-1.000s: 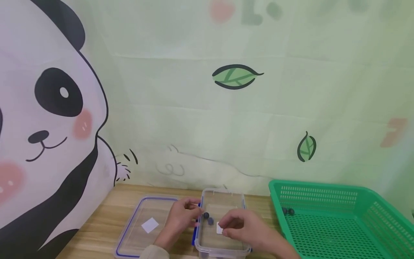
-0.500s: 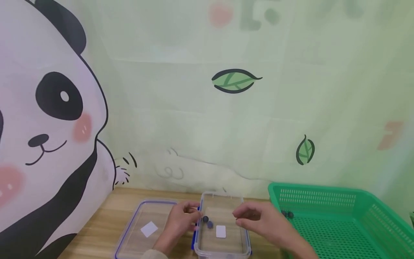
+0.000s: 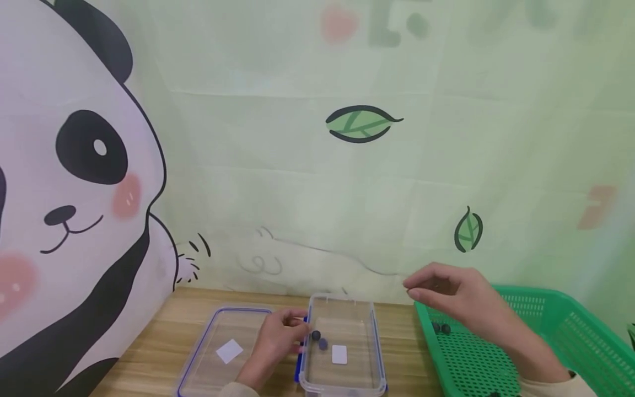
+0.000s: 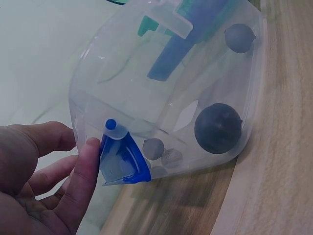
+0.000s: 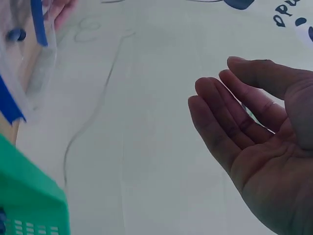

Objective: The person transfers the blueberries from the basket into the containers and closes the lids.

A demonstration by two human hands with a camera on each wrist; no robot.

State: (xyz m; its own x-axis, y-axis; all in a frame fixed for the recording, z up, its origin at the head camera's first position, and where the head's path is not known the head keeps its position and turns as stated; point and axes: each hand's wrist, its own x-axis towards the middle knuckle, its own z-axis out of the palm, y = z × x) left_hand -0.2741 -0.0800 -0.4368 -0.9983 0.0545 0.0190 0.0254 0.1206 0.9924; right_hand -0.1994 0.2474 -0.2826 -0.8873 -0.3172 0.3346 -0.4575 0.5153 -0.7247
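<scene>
My left hand (image 3: pixel 279 341) rests at the left side of a clear plastic box (image 3: pixel 367 331), fingertips touching its wall beside a blue latch (image 4: pixel 120 161). Dark balls lie in that box. One is a blackish ball (image 3: pixel 316 335), and a greyer ball (image 3: pixel 323 344) sits against it. In the left wrist view a large dark ball (image 4: pixel 218 128) with a small nub shows through the wall. A white label (image 3: pixel 339 354) is seen in the box. Nothing is held in my right hand (image 3: pixel 453 289), which hovers over the left rim of a green basket (image 3: pixel 590 336), fingers loosely curved.
The box's clear lid (image 3: pixel 200 342), with blue edging and a white square (image 3: pixel 229 351) on it, lies on the wooden table (image 3: pixel 149 336) to the left. Dark balls (image 3: pixel 441 328) sit in the basket's far left corner. A panda backdrop (image 3: pixel 278 182) hangs behind.
My right hand has drawn back from above the box and moved up and right to the basket. The left hand has stayed at the box, and the balls there look unmoved.
</scene>
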